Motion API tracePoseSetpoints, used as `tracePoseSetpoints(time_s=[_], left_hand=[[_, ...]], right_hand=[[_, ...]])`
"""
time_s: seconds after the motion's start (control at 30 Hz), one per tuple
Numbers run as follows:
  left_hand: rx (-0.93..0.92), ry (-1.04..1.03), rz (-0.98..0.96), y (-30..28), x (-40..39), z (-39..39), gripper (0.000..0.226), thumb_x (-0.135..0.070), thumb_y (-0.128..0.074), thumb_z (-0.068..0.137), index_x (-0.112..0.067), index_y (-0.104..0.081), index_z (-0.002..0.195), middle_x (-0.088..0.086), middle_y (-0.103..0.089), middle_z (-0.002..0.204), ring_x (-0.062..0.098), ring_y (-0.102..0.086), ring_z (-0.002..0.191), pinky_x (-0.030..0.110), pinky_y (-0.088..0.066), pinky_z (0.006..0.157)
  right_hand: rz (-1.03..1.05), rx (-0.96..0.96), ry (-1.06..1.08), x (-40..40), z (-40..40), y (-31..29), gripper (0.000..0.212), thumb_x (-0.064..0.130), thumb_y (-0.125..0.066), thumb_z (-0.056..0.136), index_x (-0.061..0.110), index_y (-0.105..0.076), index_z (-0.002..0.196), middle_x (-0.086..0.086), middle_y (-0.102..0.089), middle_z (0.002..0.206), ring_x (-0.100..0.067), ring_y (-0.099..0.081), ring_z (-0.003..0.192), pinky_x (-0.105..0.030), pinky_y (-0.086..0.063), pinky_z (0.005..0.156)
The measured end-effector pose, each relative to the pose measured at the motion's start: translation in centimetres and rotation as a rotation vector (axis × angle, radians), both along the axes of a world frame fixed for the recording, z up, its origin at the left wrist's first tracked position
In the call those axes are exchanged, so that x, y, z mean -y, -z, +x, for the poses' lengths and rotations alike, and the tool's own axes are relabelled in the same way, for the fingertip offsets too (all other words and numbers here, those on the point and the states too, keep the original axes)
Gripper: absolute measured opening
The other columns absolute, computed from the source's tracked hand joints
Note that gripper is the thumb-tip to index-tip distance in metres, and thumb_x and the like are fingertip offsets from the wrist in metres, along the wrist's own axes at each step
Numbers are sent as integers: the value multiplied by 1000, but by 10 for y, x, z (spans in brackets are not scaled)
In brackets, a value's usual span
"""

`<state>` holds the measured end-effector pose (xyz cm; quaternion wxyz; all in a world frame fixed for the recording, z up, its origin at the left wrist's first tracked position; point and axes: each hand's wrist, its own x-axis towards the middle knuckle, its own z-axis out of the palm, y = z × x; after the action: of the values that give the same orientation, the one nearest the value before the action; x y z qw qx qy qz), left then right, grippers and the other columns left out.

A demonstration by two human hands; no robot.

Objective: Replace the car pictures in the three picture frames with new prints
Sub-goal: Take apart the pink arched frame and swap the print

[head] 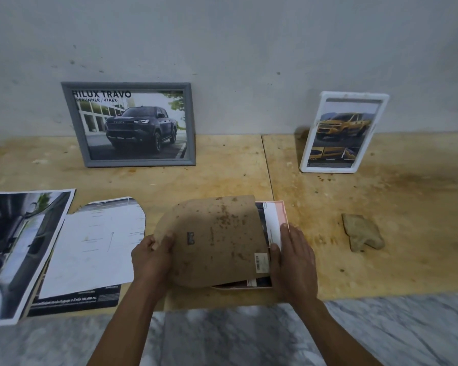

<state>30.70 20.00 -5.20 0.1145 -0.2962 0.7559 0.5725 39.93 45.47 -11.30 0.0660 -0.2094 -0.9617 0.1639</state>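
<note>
Backing board (217, 241) covers pink frame (280, 207) (prints (90, 247) beside).

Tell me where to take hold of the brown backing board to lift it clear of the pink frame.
Take the brown backing board by its raised left edge, coming from the left, where the left hand already pinches it. That edge overhangs the pink frame; the right edge lies low under the right hand.
</note>
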Motion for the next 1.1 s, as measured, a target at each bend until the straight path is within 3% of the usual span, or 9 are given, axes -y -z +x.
tracePoseSetpoints(time_s=[0.23,0.4,0.47,0.57,0.63,0.73,0.83,0.97,1.1], left_hand=[[-39,-111,98,-6,14,-2,44,-39,-71,87,-10,-65,120,10,-66,118,36,-61,106,54,-52,94],[-59,-65,154,-20,20,-9,32,-41,-71,86,-17,-68,106,10,-68,110,37,-62,103,61,-51,91],[-80,-7,147,-27,13,-13,22,-39,-70,87,-19,-70,94,8,-70,103,36,-64,98,62,-53,87],[-114,78,148,-41,-8,-15,13,-31,-61,95,-20,-65,89,3,-67,98,32,-62,97,56,-53,89],[-128,116,178,-47,-23,-21,10,-29,-58,96,-22,-60,90,2,-65,98,28,-61,96,53,-52,88],[-147,170,177,-57,-45,-32,16,-24,-64,91,-20,-56,78,3,-61,86,25,-58,87,48,-52,79],[-102,260,81,-52,-58,-52,58,-40,-79,67,-7,-59,112,7,-64,104,24,-61,92,33,-51,65],[-114,349,-154,-42,-75,-85,84,-36,-86,66,-12,-47,137,10,-50,129,27,-55,107,30,-48,68],[-131,419,-374,-33,-101,-123,86,-52,-81,59,-5,-57,126,16,-56,123,33,-55,107,40,-52,84]], right_hand=[[-29,53,3,-1,0,-5,58,41,-34,98,12,-34,148,-9,-36,153,-27,-27,144,-43,-24,115],[-230,32,9,0,-6,-52,56,57,-13,100,29,-37,142,6,-39,148,-21,-34,139,-46,-30,114],[-471,-77,98,8,-9,-93,46,52,-25,102,34,-41,141,15,-41,139,-12,-42,130,-34,-34,108],[-945,-100,206,15,-17,-135,41,45,-50,96,37,-46,137,12,-57,120,3,-55,96,-22,-47,74],[-953,-102,253,14,-25,-143,55,37,-67,88,30,-46,139,10,-60,110,-1,-58,91,-29,-54,69],[-842,-89,342,3,-42,-145,69,26,-78,78,24,-46,139,7,-59,104,-12,-61,86,-44,-59,73],[-846,-81,407,-13,-65,-138,72,21,-82,74,17,-48,138,-2,-60,113,-21,-61,96,-51,-58,80],[-842,-92,425,-35,-104,-126,59,18,-81,75,18,-55,127,5,-58,103,-22,-60,96,-51,-58,80],[-824,-89,422,-58,-146,-105,56,10,-78,76,15,-57,128,1,-61,102,-21,-61,92,-41,-58,80]])
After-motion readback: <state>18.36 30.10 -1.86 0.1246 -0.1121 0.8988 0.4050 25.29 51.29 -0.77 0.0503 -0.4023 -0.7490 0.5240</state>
